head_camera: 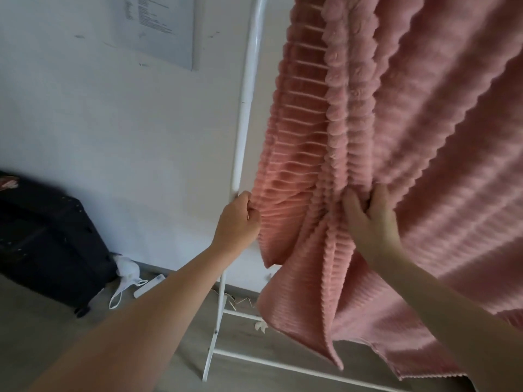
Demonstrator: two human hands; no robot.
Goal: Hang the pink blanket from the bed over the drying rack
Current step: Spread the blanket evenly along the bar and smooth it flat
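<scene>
Where blanket [396, 123] hangs, black suitcase [42, 239] beside rack [246, 94].

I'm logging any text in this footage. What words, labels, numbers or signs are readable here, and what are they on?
None can be read.
Paper sheet on the wall: lines of dark print, too small and blurred to make out.
Pink blanket, white drying rack, black suitcase: no lettering visible.

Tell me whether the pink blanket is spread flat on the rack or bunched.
Bunched: the pink blanket hangs in gathered folds beside the rack's white pole, with both hands gripping its folds.
</scene>
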